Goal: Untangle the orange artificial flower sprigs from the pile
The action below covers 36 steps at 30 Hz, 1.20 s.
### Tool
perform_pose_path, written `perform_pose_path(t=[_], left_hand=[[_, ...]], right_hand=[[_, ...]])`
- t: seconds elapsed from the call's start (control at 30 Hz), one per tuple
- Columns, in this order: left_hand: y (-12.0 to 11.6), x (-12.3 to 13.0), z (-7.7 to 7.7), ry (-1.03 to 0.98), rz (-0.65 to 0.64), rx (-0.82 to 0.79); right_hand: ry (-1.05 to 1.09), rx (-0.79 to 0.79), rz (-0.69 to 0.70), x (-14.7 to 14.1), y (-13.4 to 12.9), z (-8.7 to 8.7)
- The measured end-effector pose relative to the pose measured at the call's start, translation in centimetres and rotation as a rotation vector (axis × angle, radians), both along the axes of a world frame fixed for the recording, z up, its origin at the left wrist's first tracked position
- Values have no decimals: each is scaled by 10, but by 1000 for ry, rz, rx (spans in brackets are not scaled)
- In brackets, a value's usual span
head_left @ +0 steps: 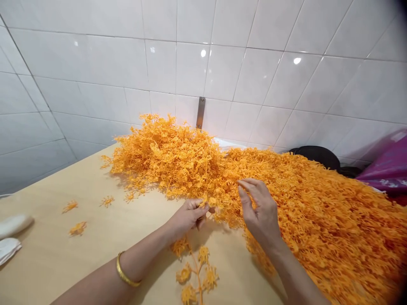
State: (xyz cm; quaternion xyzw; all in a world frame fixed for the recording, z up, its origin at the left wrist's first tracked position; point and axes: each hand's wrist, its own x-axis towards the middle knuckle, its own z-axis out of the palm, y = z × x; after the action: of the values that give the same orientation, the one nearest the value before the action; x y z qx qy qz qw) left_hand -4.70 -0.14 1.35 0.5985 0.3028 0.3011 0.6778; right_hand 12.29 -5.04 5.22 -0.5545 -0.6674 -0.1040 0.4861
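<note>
No readable text or labels, white marks [388, 183] on purple bag [392, 163] unclear

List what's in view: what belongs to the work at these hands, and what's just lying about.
In the work: left hand pinching an orange flower sprig; right hand at the heap of orange flower sprays; a single spray.

Lying about: white cloth pieces; black object; purple plastic bag; metal bracket on the tiled wall.

Glossy white wall tiles [241, 72] rise behind a pale tabletop [47, 262].
</note>
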Motion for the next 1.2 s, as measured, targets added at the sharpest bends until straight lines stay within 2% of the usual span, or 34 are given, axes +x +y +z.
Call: perform_pose_path(t=[0.1,0.27,0.4,0.6,0.73,1.2], left_hand=[[-6,5,0,47,7,124],[-9,10,-10,109,89,243],[-11,13,-12,97,58,224],[-12,22,-2,41,16,189],[-9,24,0,8,0,170],[-5,23,0,-47,5,136]], right_hand=[[-74,-144,173,-16,-3,-4],[-107,-295,176,-36,-1,-20],[-125,-226,126,-41,0,-29],[-80,-95,-24,-38,3,-34],[-32,-88,-79,-39,4,-32],[-7,-154,-89,-44,7,-30]])
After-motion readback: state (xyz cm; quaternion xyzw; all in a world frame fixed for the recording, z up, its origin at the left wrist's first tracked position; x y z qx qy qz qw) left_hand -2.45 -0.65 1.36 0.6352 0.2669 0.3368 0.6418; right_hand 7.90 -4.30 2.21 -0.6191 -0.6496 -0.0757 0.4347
